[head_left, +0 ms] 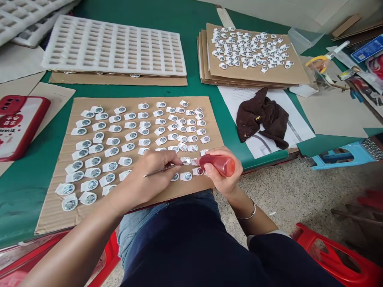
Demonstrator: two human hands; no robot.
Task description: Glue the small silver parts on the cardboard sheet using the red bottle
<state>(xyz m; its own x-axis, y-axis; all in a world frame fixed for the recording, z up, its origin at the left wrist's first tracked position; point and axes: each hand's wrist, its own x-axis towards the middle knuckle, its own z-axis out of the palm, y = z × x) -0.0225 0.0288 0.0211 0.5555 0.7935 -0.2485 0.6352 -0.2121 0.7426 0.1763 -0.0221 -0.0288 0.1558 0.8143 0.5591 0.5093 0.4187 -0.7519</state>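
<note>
My left hand (154, 175) is closed around a thin metal tool (161, 170), whose tip points at a small round piece with a white tab (187, 161); whether it is tweezers or a pick I cannot tell. Wrapped in my right hand (229, 179) is a red squeeze bottle (218, 165), its narrow end aimed left at that same piece. Several like pieces lie in loose rows on a brown cardboard sheet (54, 207). One near my right hand, a round piece with a red face (200, 171), differs from its silvery-grey neighbours. My hands cover part of the rows.
White foam grid trays (116, 48) lie on cardboard at the back left. A cardboard stack (254, 75) bearing more pieces is at the back right. Nearby are a dark brown cloth (263, 117), a red-cased phone (22, 125), yellow-handled scissors (320, 61) and red stools (338, 255).
</note>
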